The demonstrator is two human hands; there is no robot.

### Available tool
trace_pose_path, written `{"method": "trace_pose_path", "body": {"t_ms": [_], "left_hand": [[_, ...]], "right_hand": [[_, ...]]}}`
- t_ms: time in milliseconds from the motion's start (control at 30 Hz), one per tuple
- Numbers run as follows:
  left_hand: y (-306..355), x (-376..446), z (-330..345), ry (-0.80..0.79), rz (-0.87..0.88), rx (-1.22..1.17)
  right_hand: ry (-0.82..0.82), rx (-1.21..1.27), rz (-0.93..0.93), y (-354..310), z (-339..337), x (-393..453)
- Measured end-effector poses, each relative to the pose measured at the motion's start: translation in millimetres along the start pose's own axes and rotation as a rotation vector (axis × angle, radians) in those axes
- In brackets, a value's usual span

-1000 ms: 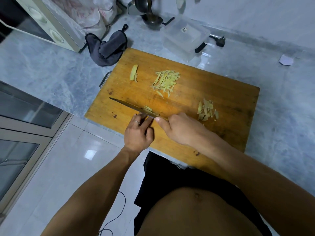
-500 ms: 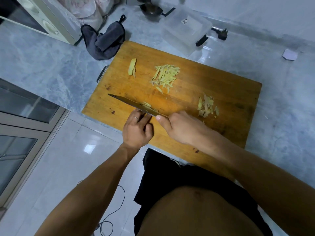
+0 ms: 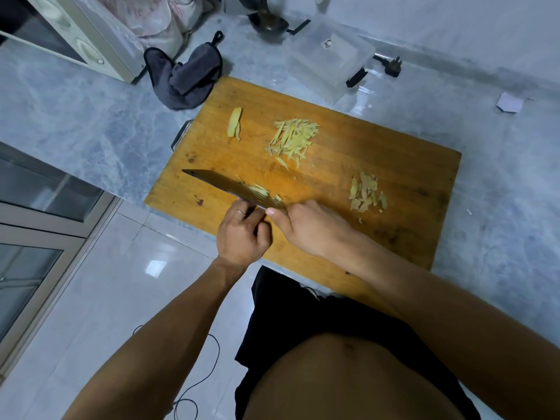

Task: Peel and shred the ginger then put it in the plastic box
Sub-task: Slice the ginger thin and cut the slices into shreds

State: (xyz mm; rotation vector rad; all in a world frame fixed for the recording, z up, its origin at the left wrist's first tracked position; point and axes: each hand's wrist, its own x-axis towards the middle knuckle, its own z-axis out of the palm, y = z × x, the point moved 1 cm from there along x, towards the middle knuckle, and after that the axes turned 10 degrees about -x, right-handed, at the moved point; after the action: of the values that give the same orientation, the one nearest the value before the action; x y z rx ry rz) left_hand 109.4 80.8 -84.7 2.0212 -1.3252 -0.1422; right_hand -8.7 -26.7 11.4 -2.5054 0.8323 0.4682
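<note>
On the wooden cutting board (image 3: pixel 378 153) my right hand (image 3: pixel 312 230) grips the handle of a dark cleaver (image 3: pixel 218 184), its blade pointing left and lying low over the board's near-left part. Ginger shreds (image 3: pixel 260 190) cling to the blade. The fingers of my left hand (image 3: pixel 242 237) rest against the blade's near side. A pile of shredded ginger (image 3: pixel 292 139) lies mid-board, a ginger slice (image 3: pixel 235 122) to its left, and a heap of peelings (image 3: pixel 365 192) to the right. The clear plastic box (image 3: pixel 330 56) stands beyond the board's far edge.
A dark cloth (image 3: pixel 188 80) lies at the board's far-left corner, beside a white appliance (image 3: pixel 75 34). A ladle (image 3: pixel 268 21) and a black plug (image 3: pixel 392 66) flank the box. A paper scrap (image 3: pixel 510 102) sits far right. The board's near edge overhangs the marble counter.
Both hands and the cleaver stay in nearly the same spot on the board; only the view has shifted slightly.
</note>
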Motion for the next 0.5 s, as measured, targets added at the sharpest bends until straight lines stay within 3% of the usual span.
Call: {"method": "trace_pose_path", "body": {"t_ms": [500], "left_hand": [[-3.6,-1.5,4.5,-0.021,-0.011,-0.025]], "right_hand": [[0.0,0.006,-0.004,9.2,-11.9,-13.0]]}}
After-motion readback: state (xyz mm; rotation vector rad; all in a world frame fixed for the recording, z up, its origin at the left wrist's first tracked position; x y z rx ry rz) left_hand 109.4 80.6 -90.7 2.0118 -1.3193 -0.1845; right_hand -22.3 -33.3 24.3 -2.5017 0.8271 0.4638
